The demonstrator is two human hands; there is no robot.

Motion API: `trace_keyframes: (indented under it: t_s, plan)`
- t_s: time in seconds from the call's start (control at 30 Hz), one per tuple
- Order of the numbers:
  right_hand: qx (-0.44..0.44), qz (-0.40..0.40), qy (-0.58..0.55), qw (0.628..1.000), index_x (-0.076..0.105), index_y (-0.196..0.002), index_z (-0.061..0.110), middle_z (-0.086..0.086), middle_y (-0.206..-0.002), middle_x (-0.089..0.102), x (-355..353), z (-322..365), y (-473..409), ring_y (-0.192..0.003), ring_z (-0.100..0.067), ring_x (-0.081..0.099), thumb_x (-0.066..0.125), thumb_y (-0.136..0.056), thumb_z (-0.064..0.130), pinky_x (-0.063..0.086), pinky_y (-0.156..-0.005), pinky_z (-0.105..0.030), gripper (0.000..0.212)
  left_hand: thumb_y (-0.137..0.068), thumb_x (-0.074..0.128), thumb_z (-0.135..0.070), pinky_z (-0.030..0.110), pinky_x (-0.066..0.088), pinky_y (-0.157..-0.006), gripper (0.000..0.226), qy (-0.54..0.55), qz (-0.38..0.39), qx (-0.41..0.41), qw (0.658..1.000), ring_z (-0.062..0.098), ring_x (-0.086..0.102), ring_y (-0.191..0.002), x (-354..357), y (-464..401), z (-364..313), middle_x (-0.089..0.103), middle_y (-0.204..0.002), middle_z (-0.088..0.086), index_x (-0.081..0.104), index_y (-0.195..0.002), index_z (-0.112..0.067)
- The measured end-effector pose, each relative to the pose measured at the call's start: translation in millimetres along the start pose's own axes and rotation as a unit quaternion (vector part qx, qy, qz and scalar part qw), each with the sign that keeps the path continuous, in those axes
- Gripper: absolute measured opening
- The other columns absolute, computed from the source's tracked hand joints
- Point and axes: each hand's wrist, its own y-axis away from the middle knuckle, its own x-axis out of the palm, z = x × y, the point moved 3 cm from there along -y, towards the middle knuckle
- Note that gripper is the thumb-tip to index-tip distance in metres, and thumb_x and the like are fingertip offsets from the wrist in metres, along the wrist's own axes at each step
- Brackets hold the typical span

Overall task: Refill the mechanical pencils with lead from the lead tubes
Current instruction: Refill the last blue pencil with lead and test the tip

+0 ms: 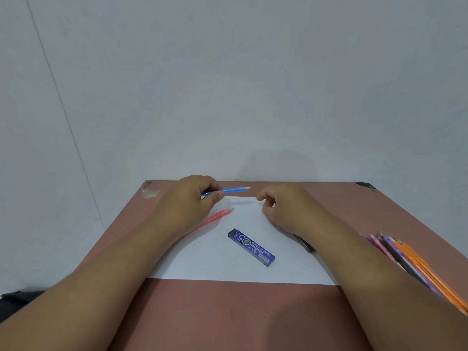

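My left hand [192,198] grips a blue mechanical pencil [233,190] that lies level above the far edge of the white paper [215,264], its white end pointing right. My right hand [278,206] hovers just right of that end, fingers curled, thumb and forefinger tips close together with nothing visible between them. A blue lead tube [251,247] marked "pencil lead" lies flat on the paper between my forearms. A pink pencil [217,216] lies on the paper, partly under my left hand.
A bundle of several orange, purple and pink pencils [410,264] lies at the right edge of the brown table [228,312]. A dark object [306,245] shows under my right wrist. A pale wall stands right behind the table.
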Motion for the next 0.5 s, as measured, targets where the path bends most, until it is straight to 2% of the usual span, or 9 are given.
trace_keyframes:
  t_s: [0.1,0.23,0.3,0.4,0.5]
  plan:
    - [-0.003,0.007,0.006,1.000,0.072,-0.120,0.026,0.006,-0.115,0.069,0.7,0.1,-0.7,-0.095,-0.012,0.059,0.056,-0.095,0.017,0.049,-0.089,-0.027,0.030,-0.096,0.066,-0.032,0.023,0.040,-0.069,0.017,-0.002,0.004,0.001,1.000,-0.004,0.055,-0.084,1.2,-0.7,2.4,0.063,-0.083,-0.018,0.063,-0.084,-0.043]
    - [0.004,0.012,0.001,1.000,0.072,-0.119,0.027,0.008,-0.116,0.069,-0.3,-0.4,0.9,-0.103,-0.013,0.062,0.059,-0.095,0.020,0.051,-0.093,-0.030,0.029,-0.095,0.066,-0.031,0.024,0.042,-0.071,0.020,-0.007,0.012,0.000,1.000,-0.002,0.056,-0.084,2.5,-1.7,2.2,0.064,-0.086,-0.017,0.061,-0.082,-0.045]
    - [0.005,0.012,-0.017,1.000,0.072,-0.116,0.030,0.011,-0.112,0.069,-2.4,-0.2,2.2,-0.097,-0.010,0.062,0.062,-0.093,0.023,0.049,-0.085,-0.025,0.025,-0.095,0.067,-0.031,0.023,0.043,-0.071,0.019,-0.006,0.011,-0.001,1.000,-0.002,0.057,-0.084,2.4,-1.8,1.7,0.064,-0.086,-0.017,0.062,-0.083,-0.044]
    - [-0.008,-0.038,-0.086,0.996,0.073,-0.099,0.033,0.015,-0.094,0.068,-7.4,2.3,3.7,-0.075,0.000,0.057,0.067,-0.092,0.025,0.040,-0.063,-0.014,0.012,-0.095,0.067,-0.031,0.024,0.044,-0.071,0.014,-0.009,0.010,-0.001,1.000,0.000,0.057,-0.083,2.0,-1.3,0.8,0.064,-0.086,-0.016,0.064,-0.086,-0.041]
    - [-0.027,-0.086,-0.152,0.984,0.072,-0.084,0.033,0.014,-0.075,0.063,-10.4,7.8,4.7,-0.064,0.004,0.053,0.071,-0.092,0.026,0.040,-0.057,-0.009,0.011,-0.096,0.066,-0.030,0.024,0.042,-0.070,0.011,-0.008,0.010,0.003,1.000,0.000,0.056,-0.082,1.6,-0.9,-0.8,0.064,-0.086,-0.016,0.066,-0.089,-0.039]
